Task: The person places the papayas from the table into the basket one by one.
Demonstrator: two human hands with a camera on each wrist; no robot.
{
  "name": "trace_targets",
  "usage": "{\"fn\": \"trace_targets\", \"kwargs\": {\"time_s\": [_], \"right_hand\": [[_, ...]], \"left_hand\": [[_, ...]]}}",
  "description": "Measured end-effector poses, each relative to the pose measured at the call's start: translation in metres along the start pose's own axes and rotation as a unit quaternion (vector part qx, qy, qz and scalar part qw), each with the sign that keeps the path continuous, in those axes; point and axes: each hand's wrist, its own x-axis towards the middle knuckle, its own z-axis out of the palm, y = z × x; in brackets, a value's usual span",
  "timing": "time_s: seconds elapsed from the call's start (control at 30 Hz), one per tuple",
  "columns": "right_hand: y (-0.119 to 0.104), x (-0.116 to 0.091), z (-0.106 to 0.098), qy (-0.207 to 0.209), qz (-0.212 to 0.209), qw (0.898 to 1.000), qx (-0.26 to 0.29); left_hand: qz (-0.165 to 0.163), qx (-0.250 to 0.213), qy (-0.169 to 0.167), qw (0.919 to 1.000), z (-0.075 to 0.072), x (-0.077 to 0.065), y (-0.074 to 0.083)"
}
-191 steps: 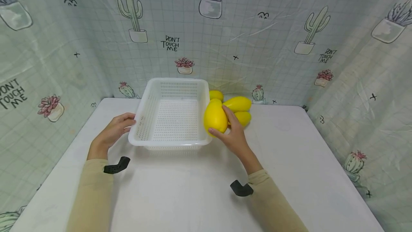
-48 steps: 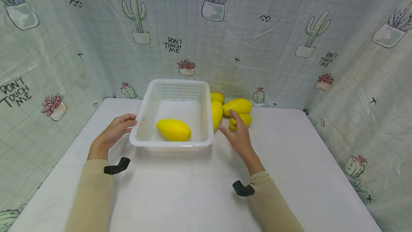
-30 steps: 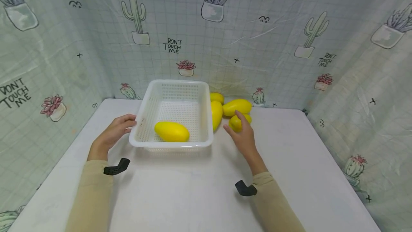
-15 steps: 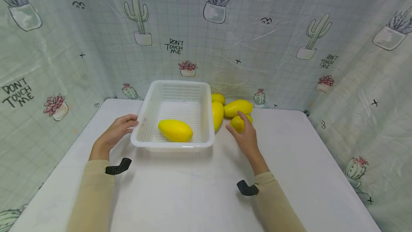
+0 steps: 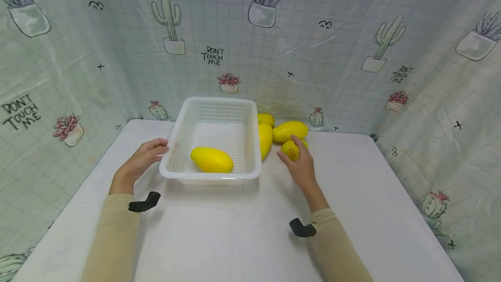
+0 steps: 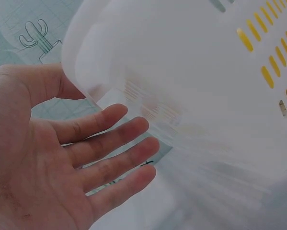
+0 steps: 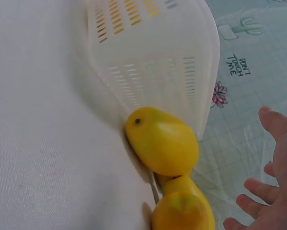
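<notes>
A white perforated plastic basket [image 5: 210,176] stands at the table's centre-left. One yellow mango [image 5: 212,160] lies inside it near the front wall. At the basket's left rim is my left hand [image 5: 141,160]; in the left wrist view its fingers are loosely straight and the thumb reaches the rim. Several more mangoes [image 5: 290,131] are grouped against the basket's right side. My right hand [image 5: 302,166] is at the nearest of these, a rounded yellow fruit [image 5: 289,149], thumb and fingers spread around it in the head view. In the right wrist view the hand [image 7: 272,187] is apart from the fruit.
The white tabletop [image 5: 219,238] ends at a fabric backdrop [image 5: 297,47] printed with cacti, which rises behind and on both sides. Each wrist wears a small black camera mount [image 5: 145,202].
The mango my right hand held over the basket's right rim earlier now lies inside. That hand has since shifted right, toward the nearest outside fruit. My left hand stays at the rim.
</notes>
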Motion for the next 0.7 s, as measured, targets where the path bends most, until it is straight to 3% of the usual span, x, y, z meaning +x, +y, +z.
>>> {"fn": "trace_targets", "kwargs": {"time_s": [0.7], "right_hand": [[0.0096, 0.0007, -0.0048, 0.007, 0.001, 1.000, -0.007]], "left_hand": [[0.026, 0.001, 0.002, 0.9997, 0.0007, 0.0022, -0.0024]]}}
